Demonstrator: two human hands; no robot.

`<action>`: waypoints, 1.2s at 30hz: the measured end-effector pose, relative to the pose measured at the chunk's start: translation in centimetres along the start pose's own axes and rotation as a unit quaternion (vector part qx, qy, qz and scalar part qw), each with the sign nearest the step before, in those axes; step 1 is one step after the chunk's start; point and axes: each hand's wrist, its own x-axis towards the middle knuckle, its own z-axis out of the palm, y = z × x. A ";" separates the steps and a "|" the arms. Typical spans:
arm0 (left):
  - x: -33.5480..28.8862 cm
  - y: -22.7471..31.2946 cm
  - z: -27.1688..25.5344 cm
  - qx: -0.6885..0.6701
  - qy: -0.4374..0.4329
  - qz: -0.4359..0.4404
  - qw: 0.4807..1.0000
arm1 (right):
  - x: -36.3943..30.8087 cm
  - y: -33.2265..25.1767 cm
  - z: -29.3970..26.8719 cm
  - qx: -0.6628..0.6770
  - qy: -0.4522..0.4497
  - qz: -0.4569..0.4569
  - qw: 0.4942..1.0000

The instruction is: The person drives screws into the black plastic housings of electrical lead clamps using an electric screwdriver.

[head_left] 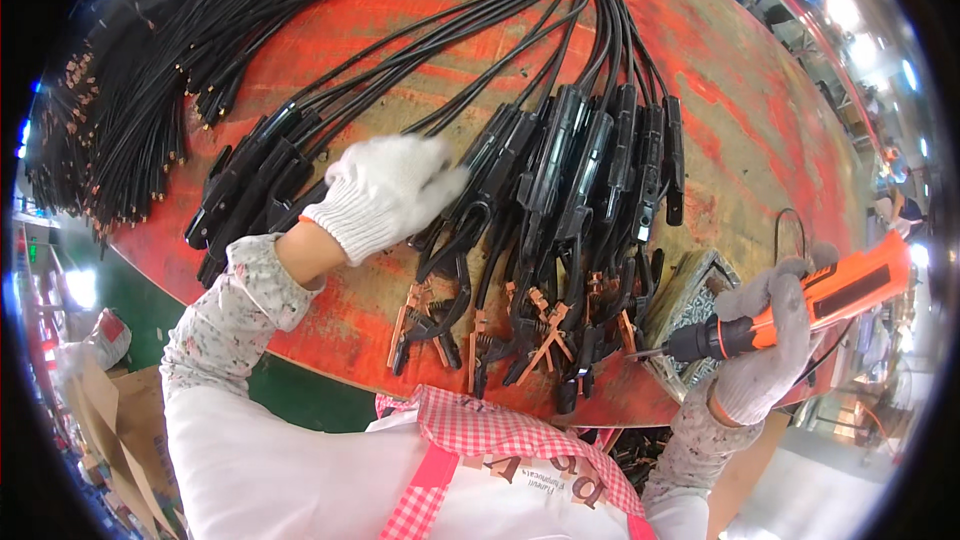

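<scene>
My left hand (pixel 393 190), in a white knitted glove, is stretched over the table with its fingers apart and slightly blurred. It reaches beside the handles of a row of black welding clamps (pixel 545 165) and seems to hold nothing. Copper-coloured jaws (pixel 545 335) of these clamps point toward me. In my gloved right hand (pixel 765 325) is an orange and black power screwdriver (pixel 850 285). Its bit points left, near the rightmost jaws; whether it touches them I cannot tell. More black clamps (pixel 262 175) lie left of my left hand.
Black cables (pixel 480 10) curve from the clamps across the far side of the red, worn table (pixel 760 130). A thick bundle of cable ends (pixel 130 130) hangs at the left edge. Beside my right hand sits a tray of small screws (pixel 655 325). A cardboard box (pixel 130 430) stands lower left.
</scene>
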 end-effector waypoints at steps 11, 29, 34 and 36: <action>0.0 6.4 3.0 0.104 0.111 0.068 0.986 | -0.9 -0.9 -0.5 0.039 0.009 -0.023 0.999; 0.1 -1.2 1.1 -0.562 -0.107 -0.027 0.820 | -1.7 -1.0 -0.6 0.014 -0.009 0.015 1.000; 0.5 0.6 1.1 -0.448 -0.011 -0.024 0.894 | -0.2 0.1 1.0 0.050 -0.124 0.129 0.983; 1.6 2.1 -0.4 -0.372 0.019 -0.022 0.928 | 0.7 1.0 2.0 0.040 -0.149 0.134 0.979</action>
